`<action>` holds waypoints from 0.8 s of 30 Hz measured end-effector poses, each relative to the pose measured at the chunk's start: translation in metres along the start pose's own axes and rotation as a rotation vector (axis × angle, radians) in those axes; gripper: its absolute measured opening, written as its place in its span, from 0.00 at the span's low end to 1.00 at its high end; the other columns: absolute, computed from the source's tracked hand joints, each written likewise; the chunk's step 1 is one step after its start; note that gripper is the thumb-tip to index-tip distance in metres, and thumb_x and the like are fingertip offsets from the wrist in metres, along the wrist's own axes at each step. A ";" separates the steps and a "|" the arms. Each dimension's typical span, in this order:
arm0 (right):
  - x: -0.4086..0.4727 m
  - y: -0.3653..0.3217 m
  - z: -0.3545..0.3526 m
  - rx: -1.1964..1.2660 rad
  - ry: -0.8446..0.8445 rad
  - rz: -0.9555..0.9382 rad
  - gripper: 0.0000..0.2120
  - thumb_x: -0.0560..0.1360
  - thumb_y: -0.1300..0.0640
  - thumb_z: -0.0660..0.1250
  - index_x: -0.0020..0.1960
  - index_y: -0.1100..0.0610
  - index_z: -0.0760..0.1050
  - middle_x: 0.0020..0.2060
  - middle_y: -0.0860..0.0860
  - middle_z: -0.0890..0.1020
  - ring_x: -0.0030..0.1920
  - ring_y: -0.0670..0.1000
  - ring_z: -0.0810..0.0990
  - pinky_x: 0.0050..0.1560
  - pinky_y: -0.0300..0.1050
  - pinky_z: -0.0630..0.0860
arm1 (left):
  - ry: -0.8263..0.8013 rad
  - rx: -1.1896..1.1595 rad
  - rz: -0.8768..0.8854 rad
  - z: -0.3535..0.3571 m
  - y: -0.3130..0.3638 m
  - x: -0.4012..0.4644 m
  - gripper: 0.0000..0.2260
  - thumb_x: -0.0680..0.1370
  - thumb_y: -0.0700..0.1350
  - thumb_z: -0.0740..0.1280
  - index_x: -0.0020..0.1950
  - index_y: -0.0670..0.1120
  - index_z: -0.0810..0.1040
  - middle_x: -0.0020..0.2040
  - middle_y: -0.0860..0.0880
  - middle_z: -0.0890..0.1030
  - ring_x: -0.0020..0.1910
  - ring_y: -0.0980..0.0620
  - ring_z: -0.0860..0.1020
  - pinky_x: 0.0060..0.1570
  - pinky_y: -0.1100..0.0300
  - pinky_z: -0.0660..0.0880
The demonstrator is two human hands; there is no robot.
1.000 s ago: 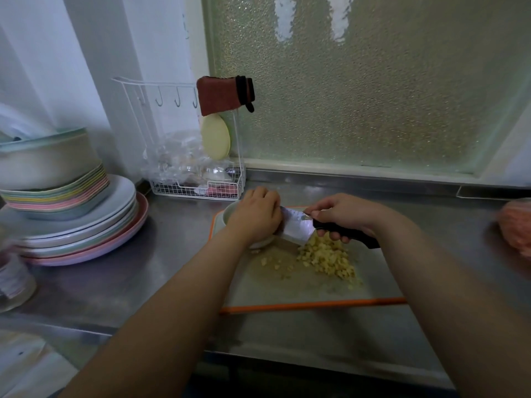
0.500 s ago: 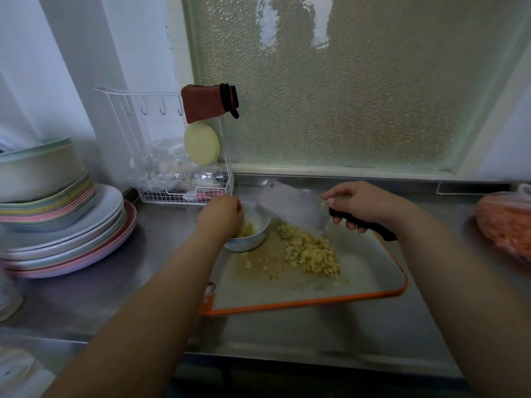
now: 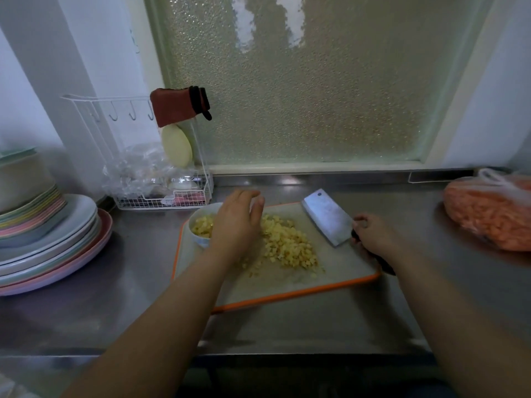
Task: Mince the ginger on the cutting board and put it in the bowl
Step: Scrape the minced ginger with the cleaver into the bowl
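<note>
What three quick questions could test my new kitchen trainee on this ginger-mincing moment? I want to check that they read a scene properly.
1. True or false: all the minced ginger is already in the bowl.
2. Which hand grips the cleaver?
3. The bowl stands at which part of the cutting board: A) far left corner, B) near right corner, C) centre?

Key: 1 false, most lies on the board; 2 the right hand, while the left hand hovers over the pile; 3 A.
</note>
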State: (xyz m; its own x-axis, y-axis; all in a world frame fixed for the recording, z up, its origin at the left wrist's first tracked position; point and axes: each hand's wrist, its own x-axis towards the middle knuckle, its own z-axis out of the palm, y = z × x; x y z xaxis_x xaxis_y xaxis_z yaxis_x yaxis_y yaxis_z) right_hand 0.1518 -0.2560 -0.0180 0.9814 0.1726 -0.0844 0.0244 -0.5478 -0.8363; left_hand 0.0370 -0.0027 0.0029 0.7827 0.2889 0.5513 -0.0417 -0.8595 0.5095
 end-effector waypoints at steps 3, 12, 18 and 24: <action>0.011 0.006 -0.001 -0.106 0.013 -0.033 0.14 0.80 0.55 0.58 0.64 0.57 0.73 0.50 0.58 0.80 0.42 0.53 0.76 0.34 0.40 0.69 | -0.156 -0.413 -0.250 0.009 0.030 -0.001 0.17 0.83 0.54 0.54 0.67 0.48 0.72 0.64 0.49 0.73 0.61 0.54 0.70 0.57 0.62 0.63; 0.009 -0.007 0.006 0.021 -0.184 -0.036 0.14 0.82 0.60 0.54 0.63 0.53 0.74 0.33 0.56 0.76 0.27 0.52 0.70 0.22 0.38 0.64 | -0.367 -0.174 -0.517 0.070 0.014 0.036 0.26 0.83 0.56 0.46 0.69 0.38 0.69 0.69 0.37 0.70 0.68 0.40 0.68 0.68 0.49 0.63; -0.013 -0.002 0.008 0.055 -0.266 0.000 0.12 0.82 0.57 0.55 0.61 0.48 0.72 0.32 0.53 0.75 0.26 0.48 0.68 0.23 0.37 0.62 | -0.492 -0.173 -0.527 0.085 0.006 0.044 0.28 0.83 0.57 0.43 0.74 0.40 0.64 0.73 0.38 0.66 0.71 0.41 0.65 0.69 0.51 0.60; -0.024 -0.007 0.037 0.008 -0.216 -0.032 0.16 0.81 0.57 0.54 0.64 0.48 0.73 0.32 0.53 0.78 0.26 0.51 0.69 0.24 0.38 0.65 | -0.314 -0.441 -0.667 0.089 0.001 0.035 0.34 0.82 0.61 0.42 0.69 0.35 0.68 0.68 0.36 0.71 0.67 0.38 0.70 0.69 0.46 0.65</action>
State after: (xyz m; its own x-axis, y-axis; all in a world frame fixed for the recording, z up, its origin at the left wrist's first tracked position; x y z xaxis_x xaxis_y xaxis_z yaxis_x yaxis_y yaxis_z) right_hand 0.1206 -0.2259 -0.0300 0.9163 0.3618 -0.1715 0.0522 -0.5326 -0.8447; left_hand 0.1194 -0.0307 -0.0365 0.8623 0.4893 -0.1305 0.3022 -0.2903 0.9080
